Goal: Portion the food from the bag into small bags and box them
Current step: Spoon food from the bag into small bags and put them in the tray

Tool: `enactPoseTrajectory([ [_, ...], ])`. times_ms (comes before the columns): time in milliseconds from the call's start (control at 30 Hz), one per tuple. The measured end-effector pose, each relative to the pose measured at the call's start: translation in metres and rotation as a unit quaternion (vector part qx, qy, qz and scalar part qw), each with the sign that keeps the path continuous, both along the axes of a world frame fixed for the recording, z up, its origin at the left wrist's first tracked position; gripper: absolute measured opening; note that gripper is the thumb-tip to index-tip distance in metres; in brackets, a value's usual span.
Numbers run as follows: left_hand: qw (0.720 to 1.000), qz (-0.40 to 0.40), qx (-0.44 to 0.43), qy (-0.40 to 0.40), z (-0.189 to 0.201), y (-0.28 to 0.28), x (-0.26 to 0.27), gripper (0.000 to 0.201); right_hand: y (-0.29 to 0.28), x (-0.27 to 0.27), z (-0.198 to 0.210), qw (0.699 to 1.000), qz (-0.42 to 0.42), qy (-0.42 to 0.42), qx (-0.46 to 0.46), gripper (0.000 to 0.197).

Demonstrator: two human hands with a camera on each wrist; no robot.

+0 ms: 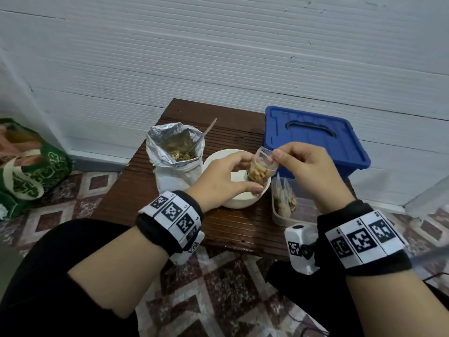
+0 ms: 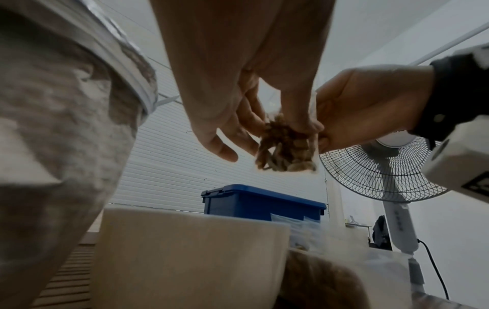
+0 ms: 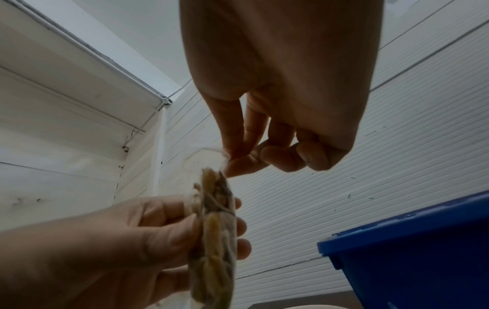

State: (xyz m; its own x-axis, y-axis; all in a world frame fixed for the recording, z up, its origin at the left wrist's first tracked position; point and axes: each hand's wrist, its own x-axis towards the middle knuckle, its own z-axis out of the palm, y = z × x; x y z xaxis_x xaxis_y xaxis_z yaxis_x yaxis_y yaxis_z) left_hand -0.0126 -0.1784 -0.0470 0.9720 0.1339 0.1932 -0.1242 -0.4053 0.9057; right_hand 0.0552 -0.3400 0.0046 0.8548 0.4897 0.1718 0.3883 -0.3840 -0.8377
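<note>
- Far left on the table is the big foil bag, top wide open, a spoon standing in it. It's crinkly and floppy and I reckon it'd tip if I bumped it, so I'd grab it low around the body, not by the rim.
- Next over, the white bowl, stiff and stable. My hands are working right above it, so I guess any spill drops in there.
- My left hand has fingers curled around the lower, filled part of the small bag, cradling it from the side and underneath.
- The small bag itself is thin clear plastic, about half full of dry snack bits. I'd say it weighs next to nothing, it's squishy and a bit slippery, and the bits probably crush if I squeeze. So a loose hold on the belly, and do the real work at the top strip.
- My right hand is pinching the bag's top edge between thumb and forefinger, other fingers tucked in. Looks like sealing time.
- Right of that, the clear box with a few filled bags standing in it, touching each other. This one goes there next, I think.
- Behind it, a blue bin, lid on.
</note>
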Motion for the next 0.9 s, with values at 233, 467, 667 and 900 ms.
enactPoseTrajectory([
  [233,0.999,0.029,0.014,0.012,-0.008,-0.001,0.003,0.045,-0.002,-0.008,0.004,0.998,0.021,-0.012,-0.052,0.030],
  [467,0.999,0.006,0.016,0.044,-0.010,-0.005,0.004,0.053,-0.013,0.002,0.002,0.990,-0.044,-0.099,-0.094,0.019],
  [667,0.996,0.034,0.053,0.058,-0.016,0.001,0.005,0.041,-0.047,0.020,0.004,0.984,-0.140,-0.052,-0.101,0.025],
  [900,0.993,0.068,0.066,0.067,-0.017,0.008,0.006,0.031,-0.056,0.030,-0.029,0.949,-0.155,0.005,-0.273,0.029],
])
